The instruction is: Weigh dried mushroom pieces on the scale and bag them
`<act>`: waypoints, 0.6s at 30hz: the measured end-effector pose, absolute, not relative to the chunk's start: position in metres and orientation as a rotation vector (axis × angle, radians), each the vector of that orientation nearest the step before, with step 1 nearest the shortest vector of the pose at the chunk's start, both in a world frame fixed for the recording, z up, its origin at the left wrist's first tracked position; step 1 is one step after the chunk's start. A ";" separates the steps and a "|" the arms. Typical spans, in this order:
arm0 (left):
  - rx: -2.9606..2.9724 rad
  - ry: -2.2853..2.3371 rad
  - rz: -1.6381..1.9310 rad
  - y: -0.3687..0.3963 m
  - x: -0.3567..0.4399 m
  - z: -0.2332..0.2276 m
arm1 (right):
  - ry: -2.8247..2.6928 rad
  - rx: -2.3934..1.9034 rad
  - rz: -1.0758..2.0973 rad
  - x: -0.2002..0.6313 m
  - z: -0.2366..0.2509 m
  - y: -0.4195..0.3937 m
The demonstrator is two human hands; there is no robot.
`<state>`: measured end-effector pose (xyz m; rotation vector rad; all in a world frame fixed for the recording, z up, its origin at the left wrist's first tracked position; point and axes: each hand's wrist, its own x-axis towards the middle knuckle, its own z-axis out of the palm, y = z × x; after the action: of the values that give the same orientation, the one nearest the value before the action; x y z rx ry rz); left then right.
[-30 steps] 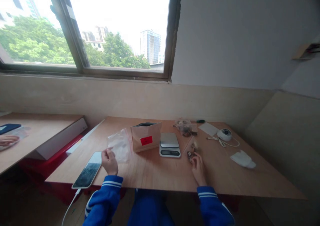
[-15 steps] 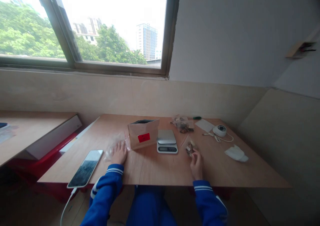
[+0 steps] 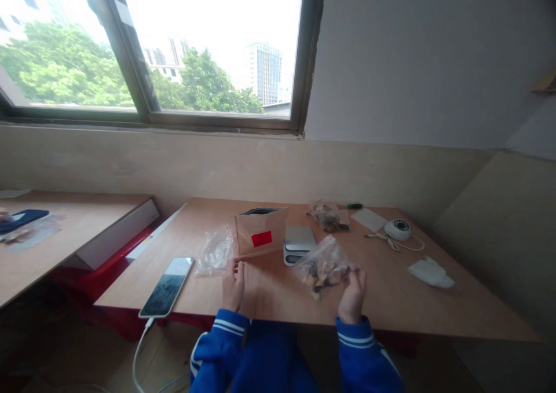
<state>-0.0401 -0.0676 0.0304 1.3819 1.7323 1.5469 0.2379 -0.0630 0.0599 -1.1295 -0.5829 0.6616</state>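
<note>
My right hand point(image 3: 354, 296) is closed on the right edge of a clear plastic bag point(image 3: 325, 268) holding brownish dried pieces. The bag is tilted over the table and covers the front right of a small white scale point(image 3: 299, 238). My left hand point(image 3: 233, 284) is half curled with nothing visible in it, just in front of a brown paper pouch point(image 3: 260, 239). The pouch stands upright with its top open and a red label on the front. Flat clear plastic bags point(image 3: 214, 254) lie left of my left hand.
A phone point(image 3: 167, 289) on a white cable lies at the front left edge. Behind the scale is another bag of dried pieces point(image 3: 329, 216). At the right are a white dome camera point(image 3: 397, 229) with its cable and a crumpled white tissue point(image 3: 431, 272).
My right hand has brought the bag of dried pieces left and up, in front of the scale. My left hand has come off the flat bags and moved right. The view has shifted left.
</note>
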 end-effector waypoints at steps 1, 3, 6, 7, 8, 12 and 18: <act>1.432 1.606 1.525 -0.075 -0.026 0.036 | -0.563 -1.085 0.735 0.229 0.064 -0.059; 1.457 1.377 1.481 -0.086 -0.002 0.047 | -0.534 -1.038 0.846 0.210 0.071 -0.052; 1.350 1.148 1.382 -0.092 0.016 0.060 | -0.528 -1.078 0.928 0.184 0.073 -0.048; 1.314 1.114 1.359 -0.093 0.017 0.062 | -0.539 -1.101 0.946 0.178 0.072 -0.048; 1.283 1.096 1.346 -0.092 0.018 0.064 | -0.558 -1.124 0.961 0.172 0.069 -0.048; 1.170 1.114 1.389 -0.091 0.016 0.064 | -0.684 -1.263 0.934 0.163 0.051 -0.049; 1.050 1.107 1.443 -0.089 0.027 0.056 | -0.988 -1.357 0.787 0.157 0.048 -0.061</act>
<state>0.0268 -0.0891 0.0564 1.0501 1.1074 1.4427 0.1571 -0.0614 0.0481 -1.3568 -0.9884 0.7873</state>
